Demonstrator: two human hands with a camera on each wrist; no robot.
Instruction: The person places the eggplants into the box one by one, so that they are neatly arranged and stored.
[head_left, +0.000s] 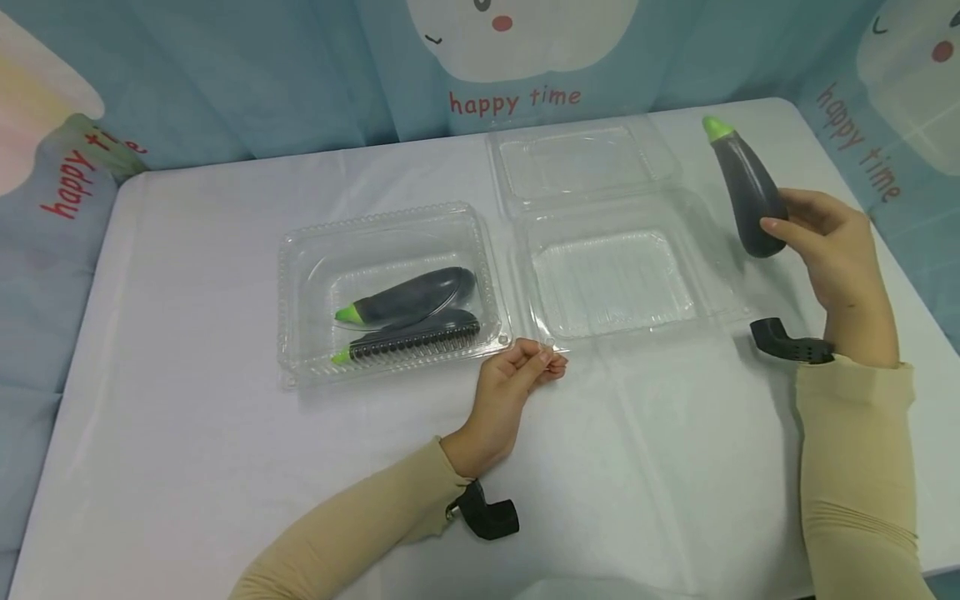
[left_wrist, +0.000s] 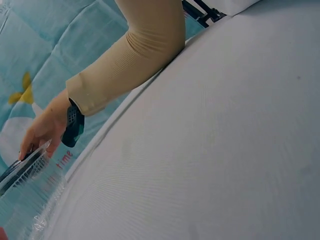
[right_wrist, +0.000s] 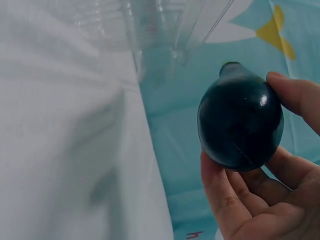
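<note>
My right hand [head_left: 843, 250] grips a toy eggplant [head_left: 746, 187], dark purple with a green tip, raised at the table's right side. In the right wrist view, the thumb and fingers go round the rounded end of this eggplant [right_wrist: 240, 120]. With curled fingers, my left hand [head_left: 513, 387] pinches the near-left corner of an open clear plastic clamshell box [head_left: 630, 329], whose lid lies folded back. To its left, two more eggplants [head_left: 412, 296] lie in another clear plastic container [head_left: 300, 250], partly behind its ridged wall. The left wrist view barely catches my left hand.
A white cloth covers the table [head_left: 187, 467], and blue printed curtains [head_left: 300, 75] stand along its back and sides. Black wrist cameras [head_left: 487, 512] sit on both wrists. At the bottom edge, a translucent plastic piece [head_left: 600, 590] is partly visible.
</note>
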